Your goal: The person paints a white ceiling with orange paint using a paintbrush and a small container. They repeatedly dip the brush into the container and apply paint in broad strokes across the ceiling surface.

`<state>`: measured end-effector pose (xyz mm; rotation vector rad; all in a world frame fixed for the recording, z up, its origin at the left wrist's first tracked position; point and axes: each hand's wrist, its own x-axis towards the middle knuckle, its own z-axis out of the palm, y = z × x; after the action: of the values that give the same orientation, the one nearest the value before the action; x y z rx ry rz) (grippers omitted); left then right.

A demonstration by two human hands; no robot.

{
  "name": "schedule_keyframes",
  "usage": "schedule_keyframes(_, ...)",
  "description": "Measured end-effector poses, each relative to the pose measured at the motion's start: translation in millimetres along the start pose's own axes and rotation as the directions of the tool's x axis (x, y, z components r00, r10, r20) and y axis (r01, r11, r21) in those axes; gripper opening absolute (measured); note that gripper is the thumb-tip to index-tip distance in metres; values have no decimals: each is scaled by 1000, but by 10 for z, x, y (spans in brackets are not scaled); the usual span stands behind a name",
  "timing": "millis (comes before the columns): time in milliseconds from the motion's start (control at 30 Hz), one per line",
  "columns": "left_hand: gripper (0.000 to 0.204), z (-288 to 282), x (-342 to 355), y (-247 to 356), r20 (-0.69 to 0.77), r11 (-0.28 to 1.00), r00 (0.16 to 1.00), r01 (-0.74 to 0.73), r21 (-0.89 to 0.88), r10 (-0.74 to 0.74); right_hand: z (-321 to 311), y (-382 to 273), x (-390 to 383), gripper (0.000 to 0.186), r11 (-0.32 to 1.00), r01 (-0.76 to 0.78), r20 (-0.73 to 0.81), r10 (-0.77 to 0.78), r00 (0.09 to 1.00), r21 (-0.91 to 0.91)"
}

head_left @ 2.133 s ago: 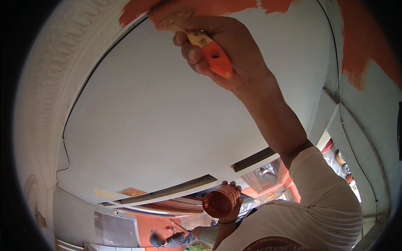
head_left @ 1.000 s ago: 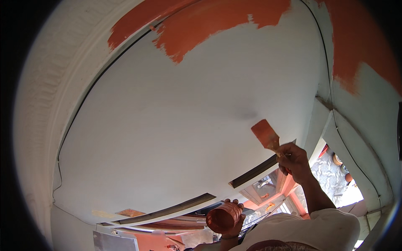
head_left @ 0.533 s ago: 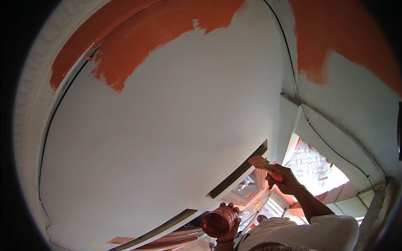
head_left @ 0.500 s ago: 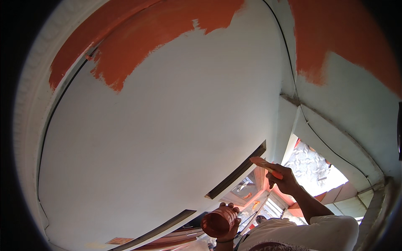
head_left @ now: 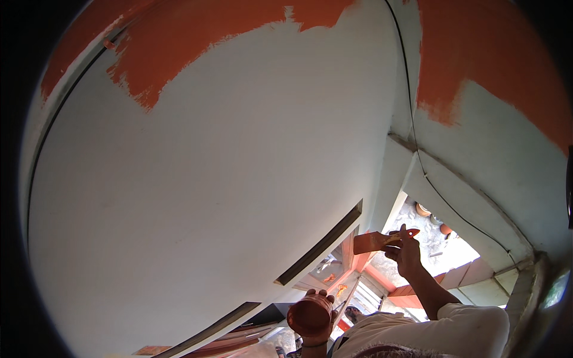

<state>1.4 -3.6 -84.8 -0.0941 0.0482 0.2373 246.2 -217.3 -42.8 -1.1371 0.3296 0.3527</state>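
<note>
My right hand [head_left: 408, 256] grips a flat paintbrush [head_left: 369, 242] by its handle. The broad bristles are coated in red-orange paint and face left, just beside the pale wall's dark slot. Lower down, my left hand [head_left: 323, 334] is wrapped around a small round paint tub [head_left: 308, 316], its fingertips showing along the rim. Red-orange paint coats the tub, and its open mouth is turned to the view. Brush and tub are apart. Across the large pale wall [head_left: 209, 179], a ragged-edged band of orange paint [head_left: 179, 45] runs along the top.
A second orange patch [head_left: 489, 53] covers part of the right-hand wall. A black cable [head_left: 408, 77] runs down the corner between the walls. Two long dark slots, one an upper slot [head_left: 319, 243], cut the pale wall. Pots [head_left: 422, 210] stand beyond a bright opening.
My right hand has turned the brush so its broad face shows, with the bristles lower than before. The wall's features have shifted left in view. The tub remains in my left hand.
</note>
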Motion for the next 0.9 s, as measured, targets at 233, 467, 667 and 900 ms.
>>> schedule_keyframes(233, 80, 81, 180, -1, -15, 999, 1000, -8, 47, 8, 375, -332, -132, 19, 975, 217, 139, -222, 965, 52)
schedule_keyframes(467, 66, 178, 523, -26, -277, 980, 956, -40, 196, 94, 762, -854, -740, 23, 784, 588, 371, -615, 696, 199)
schedule_keyframes(667, 64, 502, 665, -57, -82, 984, 991, -97, 150, 110, 837, -849, -968, 28, 621, 753, 556, -712, 428, 216)
schedule_keyframes(900, 57, 477, 685, -45, 13, 980, 985, -172, 104, 172, 954, -819, -1114, 35, 420, 905, 753, -616, 231, 65)
